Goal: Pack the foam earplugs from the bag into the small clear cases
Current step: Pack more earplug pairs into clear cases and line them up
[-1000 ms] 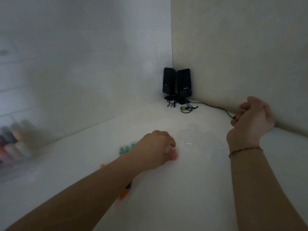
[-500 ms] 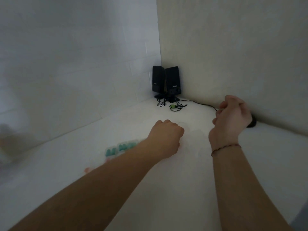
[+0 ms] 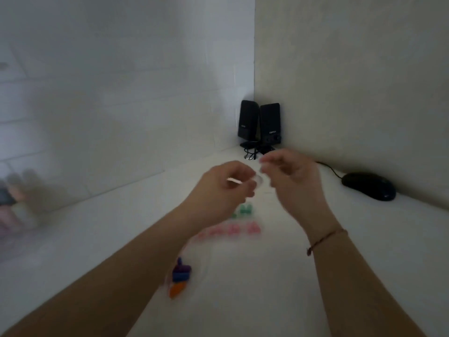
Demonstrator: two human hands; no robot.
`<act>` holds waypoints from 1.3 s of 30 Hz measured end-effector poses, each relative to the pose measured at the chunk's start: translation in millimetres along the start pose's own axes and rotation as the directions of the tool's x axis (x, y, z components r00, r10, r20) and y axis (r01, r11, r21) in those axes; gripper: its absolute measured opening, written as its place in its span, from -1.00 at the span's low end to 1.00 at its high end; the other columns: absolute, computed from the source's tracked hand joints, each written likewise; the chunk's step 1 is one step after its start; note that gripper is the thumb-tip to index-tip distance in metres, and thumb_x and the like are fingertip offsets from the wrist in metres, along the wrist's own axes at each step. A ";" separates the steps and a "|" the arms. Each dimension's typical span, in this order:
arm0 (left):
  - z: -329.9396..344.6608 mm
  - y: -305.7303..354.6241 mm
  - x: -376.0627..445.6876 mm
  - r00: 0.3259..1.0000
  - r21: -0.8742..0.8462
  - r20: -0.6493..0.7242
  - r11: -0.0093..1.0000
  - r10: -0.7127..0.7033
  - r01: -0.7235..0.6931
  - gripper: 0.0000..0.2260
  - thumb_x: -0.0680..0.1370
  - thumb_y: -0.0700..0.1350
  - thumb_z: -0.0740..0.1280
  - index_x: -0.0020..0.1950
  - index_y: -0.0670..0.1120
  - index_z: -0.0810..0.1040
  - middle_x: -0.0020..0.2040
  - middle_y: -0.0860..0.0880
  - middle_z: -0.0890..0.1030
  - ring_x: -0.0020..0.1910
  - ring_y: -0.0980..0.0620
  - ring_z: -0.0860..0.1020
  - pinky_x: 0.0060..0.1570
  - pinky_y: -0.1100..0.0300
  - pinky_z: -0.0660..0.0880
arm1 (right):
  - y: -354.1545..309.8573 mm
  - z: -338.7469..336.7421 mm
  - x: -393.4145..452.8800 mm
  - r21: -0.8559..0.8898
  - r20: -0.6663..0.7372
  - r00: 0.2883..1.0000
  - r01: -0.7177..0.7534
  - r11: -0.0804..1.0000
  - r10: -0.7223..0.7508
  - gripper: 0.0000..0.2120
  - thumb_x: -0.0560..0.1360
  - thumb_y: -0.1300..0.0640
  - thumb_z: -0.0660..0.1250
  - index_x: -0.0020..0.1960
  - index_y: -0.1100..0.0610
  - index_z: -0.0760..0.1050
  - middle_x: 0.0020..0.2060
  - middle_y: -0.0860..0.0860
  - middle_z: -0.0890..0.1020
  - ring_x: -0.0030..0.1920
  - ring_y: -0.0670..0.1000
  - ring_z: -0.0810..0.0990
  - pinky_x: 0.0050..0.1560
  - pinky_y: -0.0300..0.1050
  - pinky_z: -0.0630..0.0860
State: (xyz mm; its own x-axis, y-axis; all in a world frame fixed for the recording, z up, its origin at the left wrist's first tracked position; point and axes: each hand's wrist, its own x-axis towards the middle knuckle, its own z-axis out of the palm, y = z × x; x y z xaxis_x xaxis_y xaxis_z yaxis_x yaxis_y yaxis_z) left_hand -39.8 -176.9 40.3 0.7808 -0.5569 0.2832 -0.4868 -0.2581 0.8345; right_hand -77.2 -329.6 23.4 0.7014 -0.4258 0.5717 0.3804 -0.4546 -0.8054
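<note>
Both hands are up off the desk (image 3: 364,263) now! Left hand (image 3: 226,188) pinches a clear case (image 3: 258,179) mid-air, right hand (image 3: 291,176) closing curled fingers on it, apparently to open it. Earplugs (image 3: 181,276) wait near the front edge.

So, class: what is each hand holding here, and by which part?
The left hand pinches a small clear case by its near edge. The right hand has curled fingers beside it; blur hides whether its grip touches the case.
</note>
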 end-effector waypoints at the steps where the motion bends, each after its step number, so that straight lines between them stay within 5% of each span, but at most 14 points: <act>1: -14.8 -3.8 -7.8 0.998 -0.129 -0.017 0.990 -0.054 0.052 -0.89 0.58 -0.14 0.35 0.06 -0.14 0.59 -0.05 -0.07 0.67 -0.12 0.02 0.68 -0.05 0.11 0.63 | -7.5 11.6 -6.4 -0.033 0.098 0.993 0.071 0.997 -0.068 -0.86 0.46 0.23 0.38 -0.16 0.00 0.61 -0.24 -0.09 0.65 -0.31 -0.13 0.58 -0.26 -0.17 0.53; 7: -73.4 -42.2 -60.5 0.988 -0.527 -0.011 0.840 -0.155 0.126 -0.85 0.45 -0.08 0.47 -0.04 -0.11 0.67 -0.11 -0.12 0.68 -0.15 -0.02 0.63 -0.13 0.16 0.58 | -27.7 61.3 -43.9 0.037 0.253 0.887 0.391 0.920 -0.387 -0.94 0.48 0.21 0.42 -0.07 0.15 0.66 -0.16 -0.08 0.63 -0.15 -0.16 0.61 -0.14 -0.34 0.52; 10: -81.5 -59.4 -74.3 0.989 -0.701 -0.011 0.706 -0.147 0.098 -0.57 0.27 0.08 0.60 0.02 -0.11 0.66 -0.06 -0.20 0.67 -0.11 -0.09 0.65 -0.06 0.08 0.62 | -30.8 74.3 -54.9 0.007 0.239 0.865 0.454 0.891 -0.442 -0.94 0.44 0.28 0.43 -0.11 0.16 0.65 -0.18 -0.08 0.62 -0.13 -0.18 0.59 -0.08 -0.37 0.50; 13: -81.6 -64.9 -79.0 0.987 -0.778 -0.025 0.623 -0.159 0.081 -0.64 0.40 -0.06 0.50 0.11 -0.19 0.58 -0.03 -0.25 0.67 -0.09 -0.13 0.68 -0.08 0.08 0.62 | -33.3 80.1 -58.9 -0.051 0.269 0.844 0.493 0.868 -0.464 -0.92 0.48 0.18 0.35 -0.14 0.17 0.60 -0.18 -0.05 0.61 -0.14 -0.13 0.58 -0.11 -0.34 0.52; 15: -81.0 -65.9 -80.0 0.985 -0.761 -0.033 0.644 -0.167 0.084 -0.70 0.45 -0.15 0.36 0.16 -0.20 0.53 -0.02 -0.24 0.68 -0.07 -0.13 0.68 -0.06 0.10 0.61 | -33.9 81.6 -58.0 -0.065 0.308 0.835 0.496 0.866 -0.455 -0.89 0.48 0.16 0.30 -0.16 0.17 0.56 -0.18 -0.04 0.59 -0.15 -0.12 0.56 -0.12 -0.37 0.51; 21: -81.6 -68.2 -84.0 0.992 -0.641 -0.105 0.767 -0.067 -0.016 -0.65 0.48 -0.12 0.35 0.24 -0.19 0.50 0.04 -0.20 0.69 0.05 -0.18 0.66 0.09 0.05 0.58 | -31.8 86.5 -56.0 -0.124 0.380 0.804 0.534 0.836 -0.458 -0.90 0.42 0.14 0.28 -0.21 0.16 0.52 -0.21 -0.03 0.57 -0.22 -0.11 0.54 -0.17 -0.38 0.50; 28: -85.2 -66.8 -84.0 0.989 -0.585 -0.146 0.807 -0.010 -0.078 -0.65 0.50 -0.17 0.30 0.28 -0.20 0.48 0.03 -0.24 0.68 0.04 -0.19 0.66 0.10 -0.01 0.58 | -36.0 95.4 -64.6 -0.173 0.317 0.827 0.532 0.829 -0.464 -0.86 0.42 0.12 0.26 -0.24 0.17 0.50 -0.28 0.02 0.57 -0.25 -0.06 0.50 -0.20 -0.34 0.49; 34: -84.0 -63.6 -85.5 0.994 -0.531 -0.106 0.845 0.017 -0.071 -0.67 0.54 -0.25 0.30 0.32 -0.18 0.47 0.03 -0.18 0.70 0.03 -0.09 0.67 0.05 0.11 0.59 | -37.7 97.7 -67.3 -0.220 0.250 0.870 0.479 0.850 -0.426 -0.81 0.44 0.06 0.25 -0.23 0.16 0.52 -0.32 0.01 0.57 -0.27 -0.05 0.49 -0.23 -0.34 0.47; 39: -91.2 -61.8 -85.3 1.000 -0.478 0.010 0.878 0.021 -0.014 -0.51 0.51 -0.30 0.36 0.42 -0.12 0.37 0.10 -0.15 0.68 0.09 -0.10 0.65 0.16 0.00 0.56 | -40.4 91.8 -65.2 -0.153 0.245 0.888 0.431 0.889 -0.388 -0.84 0.50 0.03 0.28 -0.08 0.10 0.56 -0.22 -0.07 0.62 -0.21 -0.10 0.57 -0.26 -0.31 0.51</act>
State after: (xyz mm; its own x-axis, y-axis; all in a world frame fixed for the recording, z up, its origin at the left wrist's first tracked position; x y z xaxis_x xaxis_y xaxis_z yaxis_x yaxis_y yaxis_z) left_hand -40.6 -41.4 7.7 0.7665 -0.5699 0.2961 -0.2512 0.1582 0.9549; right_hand -83.0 -211.7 4.3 0.6230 -0.0101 0.7821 0.5485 -0.7073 -0.4460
